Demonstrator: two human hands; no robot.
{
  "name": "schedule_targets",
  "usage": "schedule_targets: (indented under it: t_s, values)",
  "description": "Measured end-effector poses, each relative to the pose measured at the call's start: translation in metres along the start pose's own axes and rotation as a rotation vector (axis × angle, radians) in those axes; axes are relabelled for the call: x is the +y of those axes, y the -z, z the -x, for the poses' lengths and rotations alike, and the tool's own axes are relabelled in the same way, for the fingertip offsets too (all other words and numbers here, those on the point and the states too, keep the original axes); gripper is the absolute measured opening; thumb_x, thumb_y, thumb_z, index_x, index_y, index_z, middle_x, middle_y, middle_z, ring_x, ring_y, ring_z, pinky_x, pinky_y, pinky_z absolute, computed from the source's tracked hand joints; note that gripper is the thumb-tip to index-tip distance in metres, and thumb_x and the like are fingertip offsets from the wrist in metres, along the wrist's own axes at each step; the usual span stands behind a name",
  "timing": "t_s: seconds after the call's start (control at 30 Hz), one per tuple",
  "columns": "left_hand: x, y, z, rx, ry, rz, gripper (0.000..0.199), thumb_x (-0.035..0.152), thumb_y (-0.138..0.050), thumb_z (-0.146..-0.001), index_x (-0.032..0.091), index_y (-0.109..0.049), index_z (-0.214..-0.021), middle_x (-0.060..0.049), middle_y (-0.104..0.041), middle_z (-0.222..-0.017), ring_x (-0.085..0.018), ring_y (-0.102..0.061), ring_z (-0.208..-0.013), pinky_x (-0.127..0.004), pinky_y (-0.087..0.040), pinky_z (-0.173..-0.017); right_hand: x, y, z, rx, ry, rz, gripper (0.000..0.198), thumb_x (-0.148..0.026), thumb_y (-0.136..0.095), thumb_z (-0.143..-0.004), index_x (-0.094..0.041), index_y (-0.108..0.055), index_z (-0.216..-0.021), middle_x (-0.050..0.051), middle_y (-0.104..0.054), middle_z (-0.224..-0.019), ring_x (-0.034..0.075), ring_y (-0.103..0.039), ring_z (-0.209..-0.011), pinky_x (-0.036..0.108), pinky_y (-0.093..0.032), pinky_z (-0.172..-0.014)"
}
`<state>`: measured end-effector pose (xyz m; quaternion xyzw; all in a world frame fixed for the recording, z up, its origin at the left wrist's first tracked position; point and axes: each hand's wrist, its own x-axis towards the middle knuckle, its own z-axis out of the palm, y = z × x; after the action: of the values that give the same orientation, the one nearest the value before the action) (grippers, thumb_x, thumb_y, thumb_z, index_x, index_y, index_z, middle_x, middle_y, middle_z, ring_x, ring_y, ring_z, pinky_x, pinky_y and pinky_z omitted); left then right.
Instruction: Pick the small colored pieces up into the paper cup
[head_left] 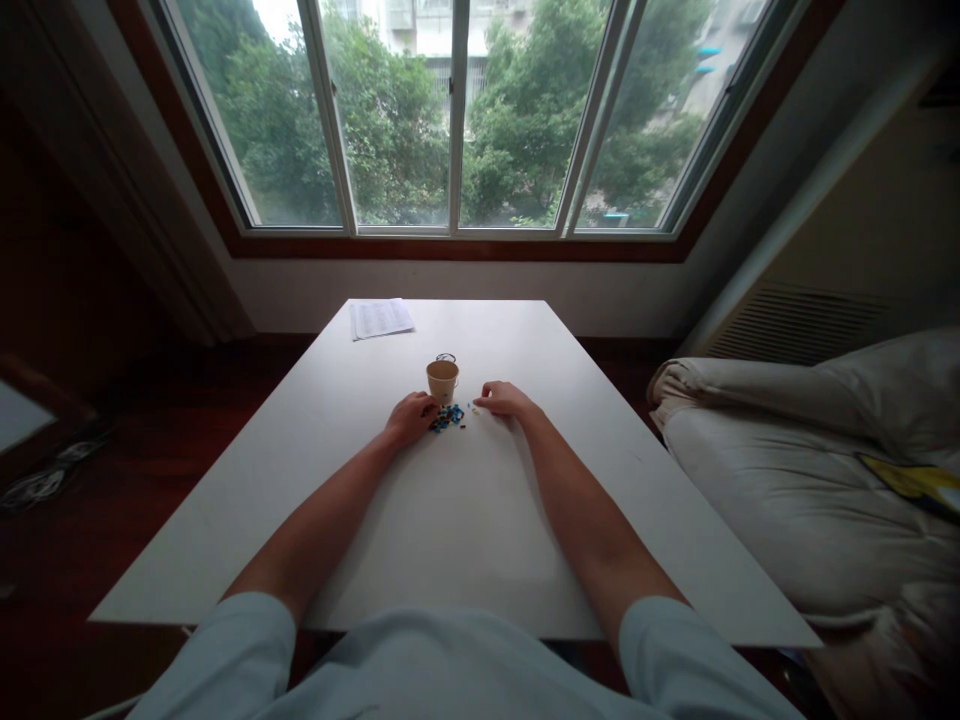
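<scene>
A small tan bucket (442, 382) stands upright on the white table, its inside too dark to make out. Just in front of it lies a loose pile of tiny blue, dark and yellowish pieces (450, 417), too small to name. My left hand (412, 417) rests at the pile's left edge, fingers curled together with the tips at the pieces. On the other side, my right hand (504, 399) has thumb and forefinger drawn together beside a few pale yellow pieces (475, 408). Whatever either hand pinches is hidden or too small to see.
Printed sheets of paper (382, 318) lie at the far left of the white table (450, 540). A thin dark loop (446, 357) shows behind the bucket. To the right is a padded beige sofa (750, 480); a window (457, 120) is beyond the table.
</scene>
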<state>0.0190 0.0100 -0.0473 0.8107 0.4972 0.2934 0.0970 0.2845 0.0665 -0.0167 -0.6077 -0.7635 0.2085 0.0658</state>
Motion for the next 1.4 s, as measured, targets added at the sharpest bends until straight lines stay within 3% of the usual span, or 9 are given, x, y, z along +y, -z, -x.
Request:
schedule_targets:
  t_s: [0.2, 0.43, 0.67, 0.93, 1.13, 1.4]
  values:
    - [0.000, 0.000, -0.001, -0.009, 0.013, -0.016, 0.019, 0.033, -0.057, -0.092, 0.024, -0.074, -0.096, -0.005, -0.069, -0.095, -0.021, -0.061, -0.093, -0.032, -0.047, -0.082, -0.006, -0.003, 0.004, -0.061, 0.104, -0.040, 0.023, -0.039, -0.072, -0.085, -0.021, -0.069, -0.099, 0.000, -0.071, -0.073, 0.013, -0.061, -0.057, 0.022, -0.042, -0.058]
    - [-0.001, -0.001, -0.001, -0.009, 0.004, -0.022, 0.019, 0.032, -0.056, -0.093, 0.024, -0.074, -0.095, -0.005, -0.069, -0.096, -0.020, -0.061, -0.093, -0.031, -0.047, -0.081, -0.007, -0.011, 0.000, 0.093, 0.206, 0.087, 0.011, -0.026, -0.070, -0.084, -0.023, -0.073, -0.095, 0.002, -0.073, -0.093, 0.015, -0.063, -0.080, 0.021, -0.041, -0.066]
    - [-0.003, -0.001, 0.000, -0.010, -0.005, -0.034, 0.019, 0.032, -0.056, -0.092, 0.024, -0.073, -0.095, -0.005, -0.069, -0.096, -0.020, -0.061, -0.093, -0.031, -0.046, -0.081, -0.008, -0.028, -0.002, 0.267, 0.213, 0.068, 0.012, -0.021, -0.063, -0.089, -0.021, -0.072, -0.096, 0.004, -0.068, -0.096, 0.014, -0.059, -0.084, 0.022, -0.040, -0.073]
    - [-0.002, -0.001, -0.001, -0.009, -0.008, -0.030, 0.021, 0.033, -0.056, -0.093, 0.024, -0.074, -0.096, -0.005, -0.070, -0.095, -0.021, -0.061, -0.092, -0.031, -0.046, -0.080, -0.002, -0.042, -0.002, 0.387, 0.265, -0.010, 0.012, -0.027, -0.062, -0.093, -0.021, -0.070, -0.099, 0.004, -0.062, -0.096, 0.014, -0.057, -0.084, 0.023, -0.043, -0.078]
    - [-0.003, -0.002, -0.001, -0.003, -0.003, -0.035, 0.020, 0.033, -0.057, -0.092, 0.024, -0.074, -0.096, -0.005, -0.070, -0.094, -0.020, -0.061, -0.092, -0.031, -0.046, -0.082, -0.006, -0.048, -0.002, 0.455, 0.277, 0.005, 0.018, -0.034, -0.066, -0.092, -0.023, -0.071, -0.105, 0.007, -0.060, -0.110, 0.020, -0.053, -0.109, 0.029, -0.043, -0.092]
    - [-0.002, -0.001, 0.000, -0.014, 0.000, -0.028, 0.021, 0.035, -0.057, -0.092, 0.024, -0.074, -0.096, -0.005, -0.070, -0.094, -0.020, -0.061, -0.091, -0.031, -0.046, -0.080, -0.010, -0.051, -0.001, 0.429, 0.309, 0.064, 0.014, -0.029, -0.062, -0.095, -0.022, -0.072, -0.103, 0.008, -0.062, -0.108, 0.021, -0.050, -0.109, 0.029, -0.042, -0.093]
